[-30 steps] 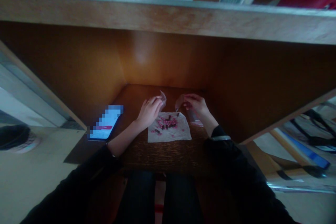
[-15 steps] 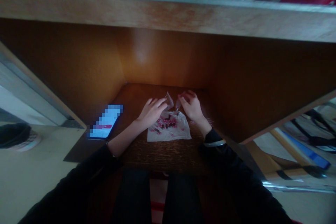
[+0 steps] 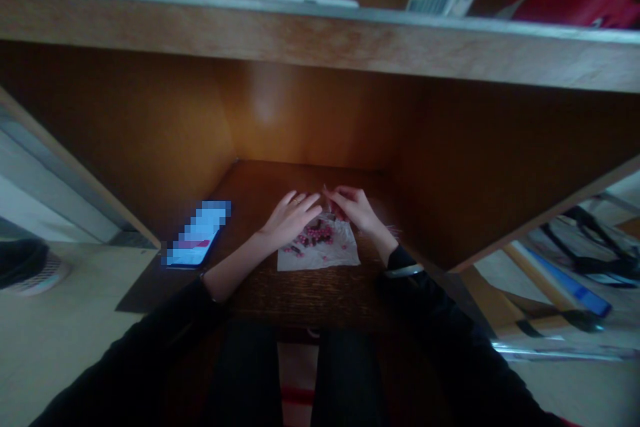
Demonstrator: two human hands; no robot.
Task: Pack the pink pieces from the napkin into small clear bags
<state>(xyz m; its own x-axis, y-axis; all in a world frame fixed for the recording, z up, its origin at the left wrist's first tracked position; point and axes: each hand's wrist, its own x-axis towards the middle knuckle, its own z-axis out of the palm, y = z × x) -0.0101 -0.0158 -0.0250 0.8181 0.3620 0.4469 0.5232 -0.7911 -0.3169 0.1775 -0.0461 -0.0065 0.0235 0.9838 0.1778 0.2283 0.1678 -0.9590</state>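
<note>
A sheet of white paper [image 3: 320,258] lies on the dark wooden desk [image 3: 300,297], holding a cluster of pink and dark beads [image 3: 313,235]. My left hand [image 3: 293,219] is above the paper's upper left part, fingers spread and holding nothing I can see. My right hand [image 3: 351,207] is pinched around a small clear plastic bag [image 3: 329,197], which is mostly hidden by my fingers. The fingertips of my two hands nearly meet above the paper's top edge.
A phone [image 3: 197,233] with a pixelated screen lies left of the paper. Wooden walls [image 3: 310,113] enclose the desk on three sides, beneath a shelf [image 3: 320,40] holding boxes. My knees [image 3: 295,373] are below the desk's front edge.
My hands have moved closer together above the paper. The left hand's fingers have spread, and the clear plastic it held earlier no longer shows there.
</note>
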